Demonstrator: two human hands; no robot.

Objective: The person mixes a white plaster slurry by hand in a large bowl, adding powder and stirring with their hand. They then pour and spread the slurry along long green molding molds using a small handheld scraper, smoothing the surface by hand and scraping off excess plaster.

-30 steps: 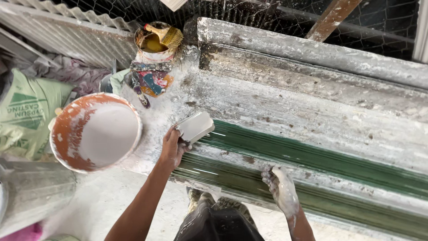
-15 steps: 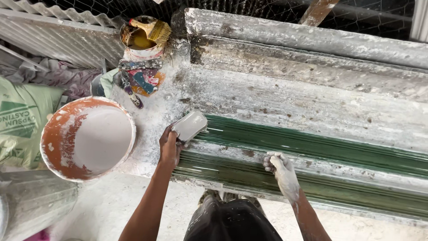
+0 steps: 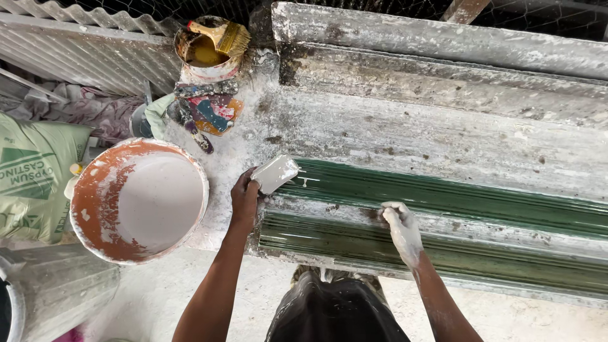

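Observation:
My left hand [image 3: 244, 197] grips a small flat scraper [image 3: 275, 173] coated in white plaster, held at the left end of a long green ribbed mould [image 3: 456, 199]. A little wet plaster marks the green groove just right of the scraper. My right hand [image 3: 400, 227], white with plaster, rests with curled fingers on the plaster-covered ridge between the two green channels [image 3: 443, 244]. An orange bowl [image 3: 101, 190] filled with white plaster sits to the left of my left hand.
A tin [image 3: 206, 54] with yellow liquid and a brush [image 3: 221, 37] stands at the back, beside a paint-smeared rag [image 3: 212, 113]. A green sack [image 3: 28, 174] lies at far left. Corrugated sheet [image 3: 82, 54] and grey plaster-crusted mould rails [image 3: 443, 82] run behind.
The view has shifted slightly. My left hand with the scraper stays at the mould's left end; my right hand has stayed on the ridge, moved a little left.

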